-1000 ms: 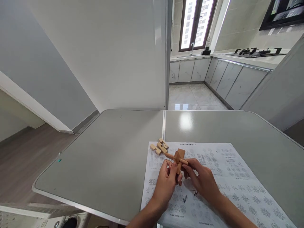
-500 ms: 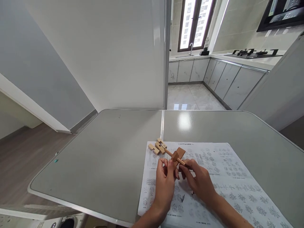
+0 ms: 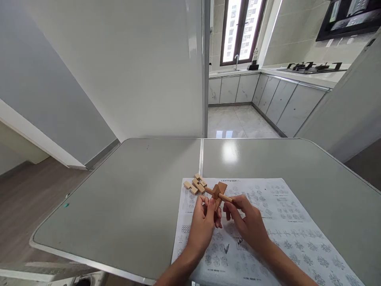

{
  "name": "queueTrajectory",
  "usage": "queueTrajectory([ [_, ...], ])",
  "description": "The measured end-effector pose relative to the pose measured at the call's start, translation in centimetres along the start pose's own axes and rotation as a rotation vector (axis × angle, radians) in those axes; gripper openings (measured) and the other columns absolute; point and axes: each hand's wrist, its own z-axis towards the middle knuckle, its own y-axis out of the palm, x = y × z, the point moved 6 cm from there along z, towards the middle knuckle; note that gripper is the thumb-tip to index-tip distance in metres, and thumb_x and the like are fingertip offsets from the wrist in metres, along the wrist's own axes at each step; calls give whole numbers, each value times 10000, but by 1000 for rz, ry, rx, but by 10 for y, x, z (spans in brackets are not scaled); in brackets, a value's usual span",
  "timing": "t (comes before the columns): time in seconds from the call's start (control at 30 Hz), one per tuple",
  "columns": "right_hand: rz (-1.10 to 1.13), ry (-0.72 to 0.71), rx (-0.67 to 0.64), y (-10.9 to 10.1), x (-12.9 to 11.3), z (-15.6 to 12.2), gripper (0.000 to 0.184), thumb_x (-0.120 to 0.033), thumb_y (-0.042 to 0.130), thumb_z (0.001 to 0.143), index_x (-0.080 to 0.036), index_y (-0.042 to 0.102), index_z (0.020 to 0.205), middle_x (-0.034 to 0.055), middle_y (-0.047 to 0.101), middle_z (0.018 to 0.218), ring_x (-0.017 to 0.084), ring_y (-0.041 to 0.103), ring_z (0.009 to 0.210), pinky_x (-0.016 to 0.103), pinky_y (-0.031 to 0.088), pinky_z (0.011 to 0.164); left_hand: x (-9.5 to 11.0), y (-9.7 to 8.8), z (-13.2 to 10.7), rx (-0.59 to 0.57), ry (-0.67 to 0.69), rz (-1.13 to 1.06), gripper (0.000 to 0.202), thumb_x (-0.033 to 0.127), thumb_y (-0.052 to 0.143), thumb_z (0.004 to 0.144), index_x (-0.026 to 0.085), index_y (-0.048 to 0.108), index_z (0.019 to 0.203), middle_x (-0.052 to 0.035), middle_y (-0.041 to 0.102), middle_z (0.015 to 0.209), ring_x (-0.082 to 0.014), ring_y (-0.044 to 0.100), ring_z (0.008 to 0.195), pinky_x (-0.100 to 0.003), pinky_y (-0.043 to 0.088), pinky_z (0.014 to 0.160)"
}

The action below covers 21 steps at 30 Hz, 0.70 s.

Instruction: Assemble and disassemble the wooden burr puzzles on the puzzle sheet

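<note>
A half-built wooden puzzle [image 3: 219, 193] of crossed notched bars is held up just above a printed sheet [image 3: 276, 234]. My left hand [image 3: 204, 224] pinches its lower part from the left, fingers closed round the wood. My right hand [image 3: 247, 222] grips the end of the bar that sticks out to the right, between thumb and fingers. Several loose pale wooden pieces [image 3: 195, 184] lie on the sheet's far left corner, just beyond the puzzle.
The sheet lies on a grey folding table [image 3: 127, 194] with a seam down the middle. A white partition wall [image 3: 133, 67] stands behind it. To the right, a kitchen with cabinets [image 3: 268, 95], a hob and a window opens up.
Both hands keep their hold on the puzzle and have turned it slightly. The view has drifted a little to the right, so everything sits slightly further left.
</note>
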Motion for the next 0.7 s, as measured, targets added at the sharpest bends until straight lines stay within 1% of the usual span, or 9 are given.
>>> queueTrajectory([
  [0.1, 42, 81, 56, -7, 3, 6, 179, -363, 512, 1053, -245, 525, 919, -28, 643, 703, 140, 608, 564, 258, 485, 571, 2, -7, 0, -55, -18, 74, 448, 615, 573, 937, 251, 331, 845, 63, 568, 710, -86, 480, 488, -246, 438, 541],
  [0.2, 95, 187, 177, -22, 11, 13, 222, -434, 545, 1035, -241, 541, 926, -26, 641, 690, 141, 586, 561, 267, 478, 576, 10, -21, 3, -43, 49, 202, 385, 551, 542, 966, 250, 337, 843, 57, 549, 732, -98, 485, 533, -253, 438, 568],
  [0.3, 176, 295, 332, -41, 24, 18, 282, -507, 603, 992, -233, 561, 938, -18, 656, 703, 140, 577, 556, 266, 472, 554, 24, -40, 7, 37, 180, 485, 305, 466, 528, 990, 234, 407, 832, 26, 534, 772, -139, 533, 684, -261, 430, 622],
  [0.4, 204, 375, 482, -59, 37, 20, 352, -570, 651, 941, -228, 569, 933, -19, 663, 706, 134, 572, 535, 255, 457, 519, 38, -55, 14, 86, 324, 736, 224, 395, 503, 1007, 232, 466, 858, -8, 568, 853, -181, 567, 806, -290, 451, 676],
  [0.43, 198, 396, 520, -64, 42, 19, 368, -584, 658, 930, -228, 565, 927, -21, 664, 707, 132, 571, 528, 251, 452, 510, 41, -59, 17, 97, 371, 804, 187, 372, 507, 1004, 235, 480, 879, -19, 579, 892, -199, 574, 861, -306, 471, 710],
  [0.5, 166, 425, 582, -74, 49, 19, 391, -603, 662, 915, -227, 555, 922, -23, 667, 708, 131, 572, 521, 246, 447, 501, 46, -64, 22, 110, 488, 936, 99, 320, 566, 968, 240, 509, 968, -46, 594, 1034, -236, 566, 1029, -375, 501, 868],
  [0.57, 110, 438, 638, -84, 55, 18, 423, -627, 667, 894, -223, 544, 916, -20, 671, 696, 134, 569, 509, 249, 445, 498, 46, -68, 30, 106, 562, 1035, 259, 310, 655, 915, 249, 513, 1123, -80, 555, 1239, -276, 514, 1206, -467, 453, 1035],
  [0.63, 38, 443, 688, -94, 61, 18, 450, -646, 671, 872, -220, 532, 904, -13, 676, 678, 141, 569, 495, 259, 446, 503, 40, -71, 39, 78, 570, 1100, 498, 351, 741, 857, 263, 473, 1267, -112, 473, 1398, -319, 442, 1331, -525, 406, 1104],
  [0.7, -37, 441, 721, -103, 66, 17, 434, -632, 661, 877, -221, 524, 895, -6, 685, 676, 151, 583, 493, 274, 456, 522, 32, -74, 49, 55, 564, 1143, 676, 397, 801, 800, 270, 424, 1345, -132, 413, 1482, -355, 394, 1395, -568, 366, 1139],
])
